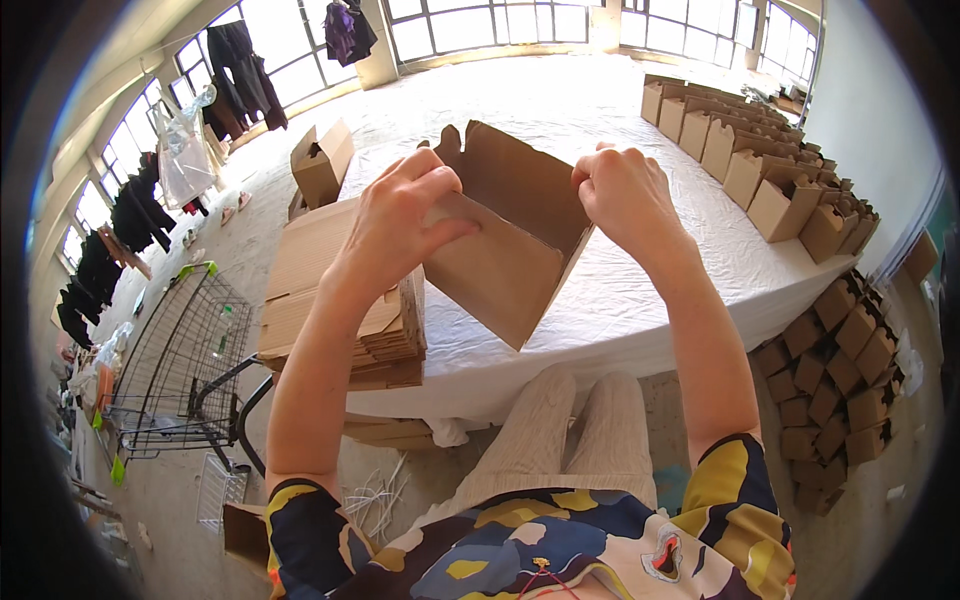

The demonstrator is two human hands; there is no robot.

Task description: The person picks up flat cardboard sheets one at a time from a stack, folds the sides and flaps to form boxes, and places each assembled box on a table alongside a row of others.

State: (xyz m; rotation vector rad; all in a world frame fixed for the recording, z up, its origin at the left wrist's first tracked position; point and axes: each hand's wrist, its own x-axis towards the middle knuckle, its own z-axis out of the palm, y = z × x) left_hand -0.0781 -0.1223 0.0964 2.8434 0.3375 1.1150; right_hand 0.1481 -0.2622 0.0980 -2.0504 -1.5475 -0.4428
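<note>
Spread wide across the upper frame: a surface (pixel 620 310) under a white, slightly rumpled cloth, its rounded near edge drooping toward the lap. At 2 o'clock on it, rows of folded brown boxes (pixel 740 150), open tops up, close together; below them at 4 o'clock, off the surface, a leaning stack of more boxes (pixel 840 390) on the floor. At 9 o'clock, a pile of flat cardboard blanks (pixel 330 300), corrugated edges showing, hanging over the surface's left end. Beyond it at 11 o'clock, one assembled carton (pixel 322 160) standing alone. Down at 8 o'clock, a black wire cart (pixel 180 360) on the floor.

Held in the air at the centre, just above the near part of the surface: a half-folded cardboard box (pixel 510 240), plain brown, matte, thin board with crisp creases, one panel slanting down to a sharp corner, back flap raised with a notched edge. Likely light and stiff along the panels but ready to bend at the scored lines; easily dented or torn at the flap tabs, not slippery. Best taken near the creases and upper edges, where the board resists buckling.

Left hand (pixel 400 215): grip clamped on the box's left wall, thumb over the front panel. Right hand (pixel 625 195): grip closed over the top right edge, knuckles up.
</note>
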